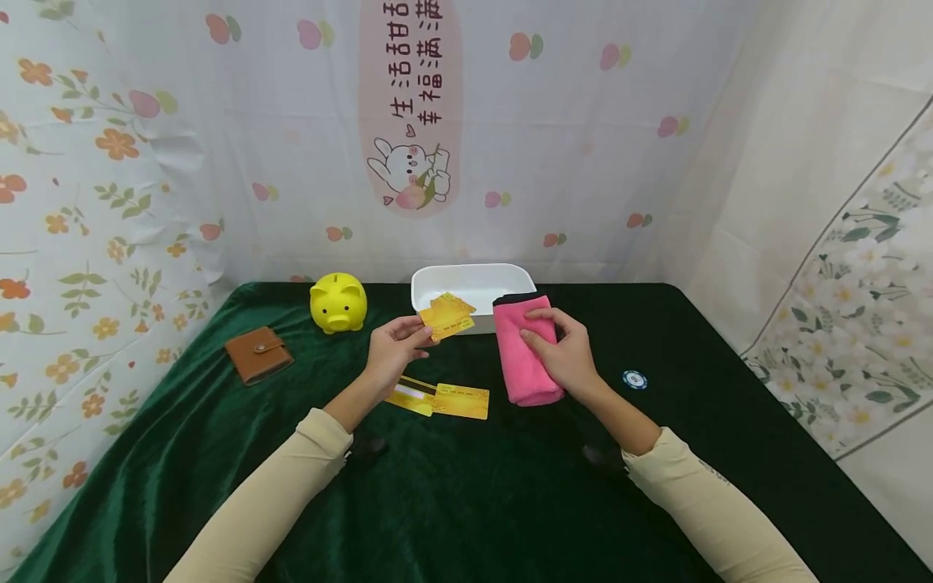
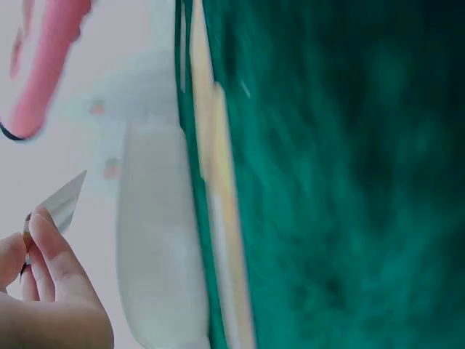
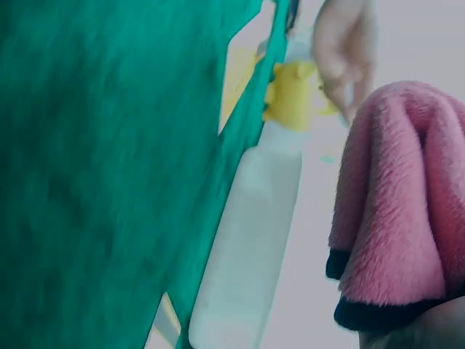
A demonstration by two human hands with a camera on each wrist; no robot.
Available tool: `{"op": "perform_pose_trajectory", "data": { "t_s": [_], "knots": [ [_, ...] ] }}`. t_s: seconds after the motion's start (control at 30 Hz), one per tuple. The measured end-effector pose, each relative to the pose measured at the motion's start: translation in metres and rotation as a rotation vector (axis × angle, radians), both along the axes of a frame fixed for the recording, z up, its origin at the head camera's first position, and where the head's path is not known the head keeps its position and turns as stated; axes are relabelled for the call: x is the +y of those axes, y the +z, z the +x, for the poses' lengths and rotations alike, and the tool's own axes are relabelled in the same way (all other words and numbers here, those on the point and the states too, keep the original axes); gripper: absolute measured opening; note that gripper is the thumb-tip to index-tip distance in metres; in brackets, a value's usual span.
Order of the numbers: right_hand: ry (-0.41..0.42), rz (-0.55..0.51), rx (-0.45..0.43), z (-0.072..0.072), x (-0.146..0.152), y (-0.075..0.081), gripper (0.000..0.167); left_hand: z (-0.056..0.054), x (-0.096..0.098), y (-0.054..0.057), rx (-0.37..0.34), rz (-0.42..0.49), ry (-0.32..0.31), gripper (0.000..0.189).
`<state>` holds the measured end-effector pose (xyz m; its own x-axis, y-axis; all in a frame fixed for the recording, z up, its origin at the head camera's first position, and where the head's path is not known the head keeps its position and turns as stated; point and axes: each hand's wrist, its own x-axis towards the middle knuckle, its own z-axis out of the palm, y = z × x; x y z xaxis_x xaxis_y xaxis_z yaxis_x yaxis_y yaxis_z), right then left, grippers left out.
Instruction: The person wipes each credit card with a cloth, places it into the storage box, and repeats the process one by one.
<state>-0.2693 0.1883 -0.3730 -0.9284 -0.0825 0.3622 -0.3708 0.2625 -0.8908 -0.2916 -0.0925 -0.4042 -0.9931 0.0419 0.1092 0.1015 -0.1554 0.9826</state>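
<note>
Pinched between the thumb and fingers of my left hand (image 1: pixel 389 352) are yellow bank cards (image 1: pixel 447 319), slightly fanned, raised before the white box (image 1: pixel 503 278). The left wrist view catches a card (image 2: pixel 67 200) nearly edge-on at the fingertips. My right hand (image 1: pixel 570 356) grips a folded pink cloth (image 1: pixel 519 348) with a dark border, held upright just right of the box. Close up in the right wrist view, the fuzzy cloth (image 3: pixel 389 211) hangs in folds and hides most of that hand. Below the left hand, two more yellow cards (image 1: pixel 462 402) lie overlapping on the green tablecloth.
A yellow piggy bank (image 1: pixel 338 304) stands at the back left, with a brown wallet (image 1: pixel 257 356) lying left of it. Right of the cloth lies a blue and white poker chip (image 1: pixel 635 380). A patterned curtain (image 1: pixel 291 162) hangs behind the table.
</note>
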Motion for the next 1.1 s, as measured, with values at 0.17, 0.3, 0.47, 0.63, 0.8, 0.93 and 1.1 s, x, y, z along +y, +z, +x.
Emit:
{"op": "perform_pose_trajectory", "data": {
  "t_s": [0.17, 0.3, 0.47, 0.63, 0.8, 0.93, 1.1],
  "knots": [
    [0.039, -0.111, -0.075, 0.009, -0.004, 0.000, 0.032, -0.017, 0.001, -0.003, -0.061, 0.026, 0.034, 0.032],
    [0.065, -0.165, -0.092, 0.016, -0.008, 0.002, 0.032, -0.029, 0.002, -0.002, -0.073, 0.036, 0.053, 0.033],
    [0.079, -0.181, -0.124, 0.022, -0.008, 0.000, 0.033, -0.039, 0.004, -0.005, -0.110, 0.040, 0.049, 0.034],
    [0.092, -0.187, -0.174, 0.025, -0.007, -0.005, 0.035, -0.042, 0.007, -0.006, -0.157, 0.006, 0.040, 0.033],
    [0.096, -0.185, -0.171, 0.024, -0.006, -0.006, 0.033, -0.044, 0.006, -0.002, -0.146, -0.072, 0.051, 0.035],
    [0.104, -0.172, -0.161, 0.022, -0.006, -0.004, 0.034, -0.038, -0.001, 0.003, -0.168, -0.170, -0.015, 0.035],
    [0.112, -0.159, -0.145, 0.020, -0.008, -0.001, 0.033, -0.025, -0.014, 0.012, -0.102, -0.395, -0.185, 0.036]
  ]
}}
